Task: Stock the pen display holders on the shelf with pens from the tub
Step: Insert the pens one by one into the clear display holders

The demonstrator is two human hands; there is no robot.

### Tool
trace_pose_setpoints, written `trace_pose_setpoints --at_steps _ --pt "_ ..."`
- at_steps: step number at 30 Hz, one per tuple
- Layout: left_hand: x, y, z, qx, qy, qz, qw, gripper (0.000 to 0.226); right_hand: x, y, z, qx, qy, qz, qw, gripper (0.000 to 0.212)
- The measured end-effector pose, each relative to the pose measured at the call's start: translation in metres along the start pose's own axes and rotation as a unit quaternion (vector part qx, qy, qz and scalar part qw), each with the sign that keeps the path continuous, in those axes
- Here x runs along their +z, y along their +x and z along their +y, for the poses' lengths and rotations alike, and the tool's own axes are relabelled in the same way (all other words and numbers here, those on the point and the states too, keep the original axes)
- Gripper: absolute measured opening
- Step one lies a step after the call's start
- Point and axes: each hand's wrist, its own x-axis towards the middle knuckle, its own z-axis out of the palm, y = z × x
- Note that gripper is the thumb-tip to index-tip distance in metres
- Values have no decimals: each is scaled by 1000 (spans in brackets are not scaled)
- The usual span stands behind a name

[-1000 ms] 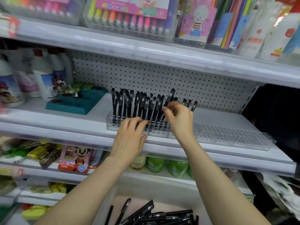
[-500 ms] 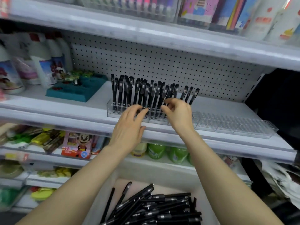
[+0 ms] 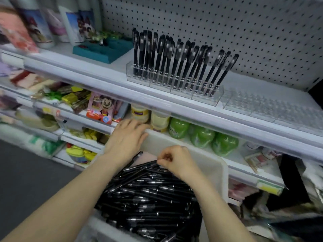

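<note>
The pens (image 3: 150, 198) lie in a thick black heap in the tub (image 3: 211, 165) right under my arms. My right hand (image 3: 176, 160) is down on top of that heap, thumb and fingertips pinched on the end of one pen (image 3: 145, 164) close to the tub's far wall. My left hand (image 3: 127, 138) lies with straight fingers over the tub's far left corner, gripping nothing; steadying it, I'd guess. Up beyond the tub, on the shelf (image 3: 244, 81), the filled holder (image 3: 174, 88) is packed with upright pens (image 3: 174, 58) across most of its slots, so I call that section nearly done. Up and to the right of the tub, on the same shelf, the bare holders (image 3: 272, 109) show no pens at all. That's the bulk of the job left, and the tub has plenty to feed it. Writing? Scarce. Beyond the tub's left corner, a pink packet (image 3: 103, 109) with a cartoon figure shows "18"; everything else printed is too blurred to read.
</note>
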Motion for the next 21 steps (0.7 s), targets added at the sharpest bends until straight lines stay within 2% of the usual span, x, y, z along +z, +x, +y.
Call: trace_pose_setpoints --at_steps 3,5,12,18,21 --pt "-2 1 3 0 33 -14 999 39 11 1 8 7 -31 -96 995 8" --pt "-2 2 4 -2 43 -25 999 39 13 3 10 10 -70 -115 991 11" --pt "2 1 2 -8 51 -37 998 36 11 2 14 13 -83 -102 991 12" --pt "2 1 3 -11 6 0 1000 32 -6 -4 6 -19 60 -14 998 9" --pt "0 3 8 3 -86 43 995 36 -5 -6 4 -24 79 7 997 7"
